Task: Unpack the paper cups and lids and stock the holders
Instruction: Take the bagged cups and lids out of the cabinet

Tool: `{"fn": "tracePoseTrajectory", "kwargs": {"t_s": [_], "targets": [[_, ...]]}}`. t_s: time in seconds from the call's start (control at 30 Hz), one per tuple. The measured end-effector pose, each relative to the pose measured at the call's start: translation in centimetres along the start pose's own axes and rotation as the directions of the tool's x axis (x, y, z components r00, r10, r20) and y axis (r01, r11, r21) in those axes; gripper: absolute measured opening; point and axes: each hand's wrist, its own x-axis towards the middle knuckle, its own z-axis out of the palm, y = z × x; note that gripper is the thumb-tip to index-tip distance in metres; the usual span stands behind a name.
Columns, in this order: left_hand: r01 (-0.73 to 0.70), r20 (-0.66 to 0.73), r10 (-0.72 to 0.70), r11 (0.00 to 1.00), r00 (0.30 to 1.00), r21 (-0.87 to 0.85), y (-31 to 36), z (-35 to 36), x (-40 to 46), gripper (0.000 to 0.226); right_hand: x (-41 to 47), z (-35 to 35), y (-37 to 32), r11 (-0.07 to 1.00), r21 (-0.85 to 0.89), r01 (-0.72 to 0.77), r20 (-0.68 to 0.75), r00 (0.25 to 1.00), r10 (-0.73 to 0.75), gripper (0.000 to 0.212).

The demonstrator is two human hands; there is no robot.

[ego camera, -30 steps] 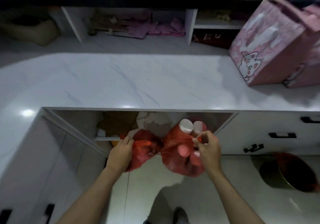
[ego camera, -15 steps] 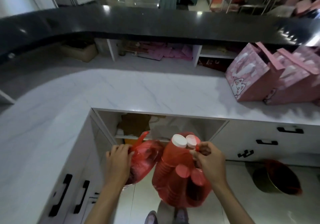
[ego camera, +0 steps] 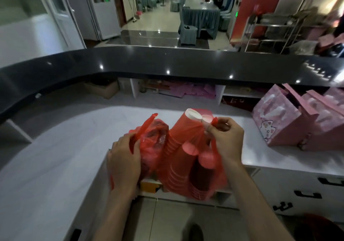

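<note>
Paper cups (ego camera: 175, 159), stacked in red sleeves with white insides showing at the top, are packed in a thin red plastic bag (ego camera: 186, 134) held up over the front edge of the white marble-look tabletop (ego camera: 74, 147). Right hand (ego camera: 226, 140) is pinching the bag's twisted red handle (ego camera: 215, 121) between thumb and curled fingers, right next to the white rim of the tallest stack. Left hand (ego camera: 124, 159) has its fingers wrapped round the other side, gripping the second red plastic handle strip (ego camera: 144, 129) and a bunched-up lobe of the bag. So the whole bundle hangs between both hands, not resting on anything as far as I can see.

Moving outward: the open white cabinet shelf (ego camera: 186, 194) is right behind and below the bag. Two pink cardboard gift boxes with a cartoon cat print (ego camera: 279, 123) stand on the tabletop off to the right, well apart from the bag. White drawers with black handles (ego camera: 307, 194) are under them. Behind everything runs a glossy black raised counter ledge (ego camera: 167, 64).
</note>
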Motion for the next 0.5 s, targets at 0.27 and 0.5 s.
{"fn": "tracePoseTrajectory", "kwargs": {"t_s": [0.27, 0.5], "targets": [[0.138, 0.174, -0.106, 0.974, 0.979, -0.182, 3.6, 4.5, 8.4, 0.013, 11.2, 2.9, 0.0, 0.997, 0.074, -0.007, 0.039, 0.999, 0.004, 0.021], [0.201, 0.144, -0.18, 0.968, 0.973, -0.152, 4.8, 9.7, 11.6, 0.012, 19.1, 2.8, 2.2, 0.996, -0.077, 0.039, -0.019, 0.999, -0.04, 0.022]]}}
